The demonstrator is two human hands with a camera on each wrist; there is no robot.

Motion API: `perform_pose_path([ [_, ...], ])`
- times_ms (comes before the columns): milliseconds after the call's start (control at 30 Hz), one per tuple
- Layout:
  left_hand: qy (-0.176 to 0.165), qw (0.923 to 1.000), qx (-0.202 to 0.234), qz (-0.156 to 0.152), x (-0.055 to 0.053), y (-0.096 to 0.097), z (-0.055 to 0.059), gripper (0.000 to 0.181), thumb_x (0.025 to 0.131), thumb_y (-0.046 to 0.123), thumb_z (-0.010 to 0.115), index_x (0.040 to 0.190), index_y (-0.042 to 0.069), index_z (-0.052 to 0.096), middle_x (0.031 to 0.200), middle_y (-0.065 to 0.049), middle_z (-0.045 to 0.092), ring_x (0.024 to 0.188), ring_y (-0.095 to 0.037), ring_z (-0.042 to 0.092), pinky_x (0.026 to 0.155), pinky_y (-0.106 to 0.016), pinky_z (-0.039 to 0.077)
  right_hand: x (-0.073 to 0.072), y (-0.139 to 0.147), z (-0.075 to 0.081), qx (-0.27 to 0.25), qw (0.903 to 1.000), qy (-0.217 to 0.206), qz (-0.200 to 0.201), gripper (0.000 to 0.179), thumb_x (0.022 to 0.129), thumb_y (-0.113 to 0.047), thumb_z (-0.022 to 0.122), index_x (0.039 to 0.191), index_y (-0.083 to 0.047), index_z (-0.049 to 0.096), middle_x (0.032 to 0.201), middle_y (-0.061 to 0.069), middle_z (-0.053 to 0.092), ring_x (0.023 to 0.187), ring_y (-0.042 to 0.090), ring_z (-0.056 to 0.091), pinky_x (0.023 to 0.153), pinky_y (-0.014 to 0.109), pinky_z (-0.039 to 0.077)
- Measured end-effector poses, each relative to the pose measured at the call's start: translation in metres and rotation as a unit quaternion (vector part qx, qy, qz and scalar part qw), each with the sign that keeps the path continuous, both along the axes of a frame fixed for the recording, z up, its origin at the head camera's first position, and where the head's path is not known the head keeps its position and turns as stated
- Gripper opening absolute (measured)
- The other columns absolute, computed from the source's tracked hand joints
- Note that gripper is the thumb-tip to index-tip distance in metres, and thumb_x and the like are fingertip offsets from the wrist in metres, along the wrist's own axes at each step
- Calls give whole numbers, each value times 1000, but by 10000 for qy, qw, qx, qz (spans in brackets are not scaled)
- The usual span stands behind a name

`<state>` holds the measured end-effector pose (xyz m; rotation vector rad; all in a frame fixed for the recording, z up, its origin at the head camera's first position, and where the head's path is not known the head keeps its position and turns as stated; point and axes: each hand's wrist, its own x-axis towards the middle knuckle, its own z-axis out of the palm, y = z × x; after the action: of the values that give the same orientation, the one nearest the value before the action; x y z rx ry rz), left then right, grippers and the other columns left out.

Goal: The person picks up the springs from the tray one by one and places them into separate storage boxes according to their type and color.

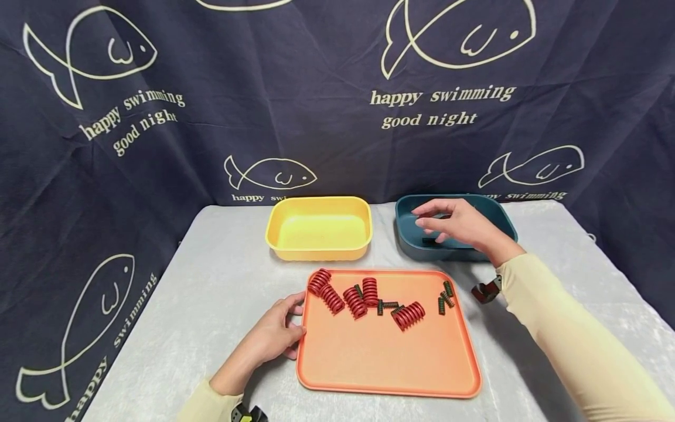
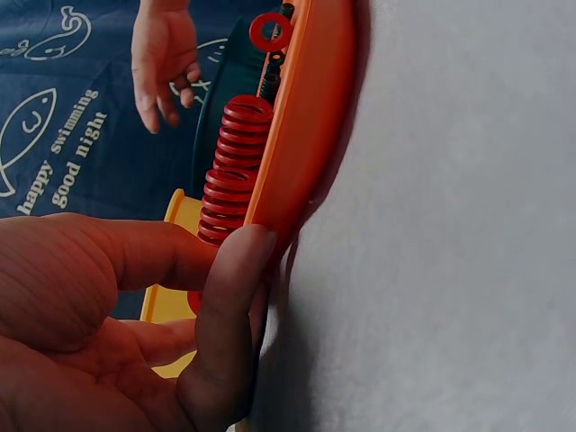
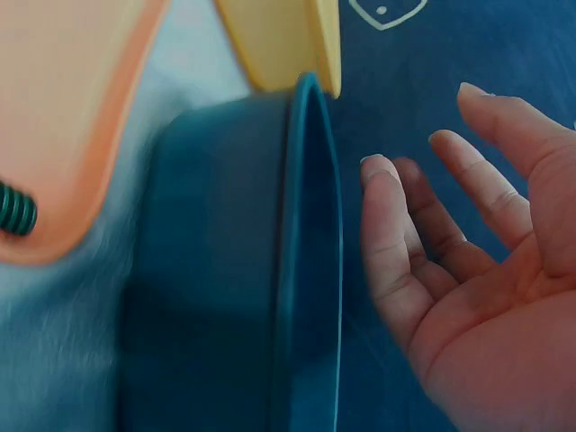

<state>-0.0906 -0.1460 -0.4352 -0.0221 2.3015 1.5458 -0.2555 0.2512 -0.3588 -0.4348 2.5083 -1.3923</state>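
An orange tray [image 1: 387,357] carries several thick red coil springs [image 1: 408,315] and several small dark green springs [image 1: 390,305]. My left hand [image 1: 275,328] holds the tray's left edge, its fingers and thumb at the rim [image 2: 310,135]. Over the dark teal bin [image 1: 437,254] hovers my right hand [image 1: 459,223], fingers spread loosely with nothing between them. The right wrist view shows that hand [image 3: 486,252] above the bin's rim [image 3: 301,180]. Inside the bin lies a small dark piece [image 1: 429,241], partly hidden by the hand.
A yellow bin [image 1: 319,254] stands left of the teal one, behind the tray. The white-grey table [image 1: 221,258] ends at a dark blue curtain [image 1: 327,129] printed with fish and words. Three green springs [image 1: 447,293] lie near the tray's right edge.
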Motion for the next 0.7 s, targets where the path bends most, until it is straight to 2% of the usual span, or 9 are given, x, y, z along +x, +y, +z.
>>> perform_pose_path([
  [267, -19, 10000, 30, 30, 0, 1, 0, 71, 86, -12, 63, 153, 1, 43, 122, -17, 50, 74, -22, 60, 47, -42, 61, 8, -23, 3, -430, 9988, -95, 202, 43, 95, -29, 76, 131, -7, 69, 119, 13, 69, 99, 31, 70, 73, 43, 63],
  [500, -43, 9999, -24, 101, 0, 2, -2, 71, 86, -12, 64, 152, 1, 43, 124, -17, 50, 75, -22, 61, 47, -42, 61, 12, -48, -12, -653, 9962, -163, 559, 36, 94, -21, 77, 127, -9, 72, 125, 18, 68, 96, 39, 69, 71, 44, 64],
  [567, -31, 9999, -10, 109, 0, 2, -2, 70, 86, -12, 63, 152, 1, 43, 124, -17, 50, 75, -22, 61, 47, -42, 61, 14, -57, -16, -652, 9954, -199, 680, 37, 94, -20, 77, 128, -7, 71, 125, 20, 68, 95, 37, 70, 71, 45, 64],
  [700, 2, 9999, 29, 113, 1, 1, -2, 70, 86, -12, 63, 153, 1, 43, 126, -18, 50, 76, -22, 61, 46, -42, 60, 18, -77, -25, -810, 9914, -419, 937, 39, 94, -18, 77, 129, -3, 70, 124, 22, 68, 99, 39, 70, 73, 51, 64],
])
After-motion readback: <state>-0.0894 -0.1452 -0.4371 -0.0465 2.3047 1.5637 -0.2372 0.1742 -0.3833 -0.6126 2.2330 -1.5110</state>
